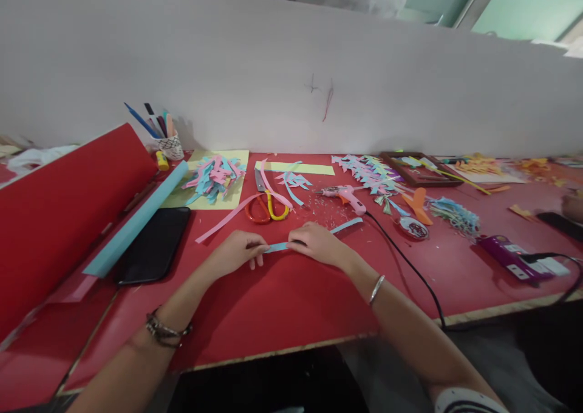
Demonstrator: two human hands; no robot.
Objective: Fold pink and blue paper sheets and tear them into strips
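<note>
A light blue paper strip [276,248] is stretched between my two hands, low over the red table. My left hand [239,254] pinches its left end between thumb and fingers. My right hand [316,243] grips it farther along, and the strip's tail runs out beyond that hand to the right. Just behind my hands lie scissors [269,203] with one red and one yellow handle loop. A long pink paper strip [228,220] crosses over the scissors. A pink glue gun [346,195] rests to the right of them, its black cord running to the table's front edge.
Folded pink and blue paper pieces [216,176] are heaped on a yellow sheet [182,199]. A black phone-like slab [155,246], a blue paper roll [139,221] and a pen cup [170,146] stand left. At right are a purple power strip [512,257] and a wooden frame [446,178].
</note>
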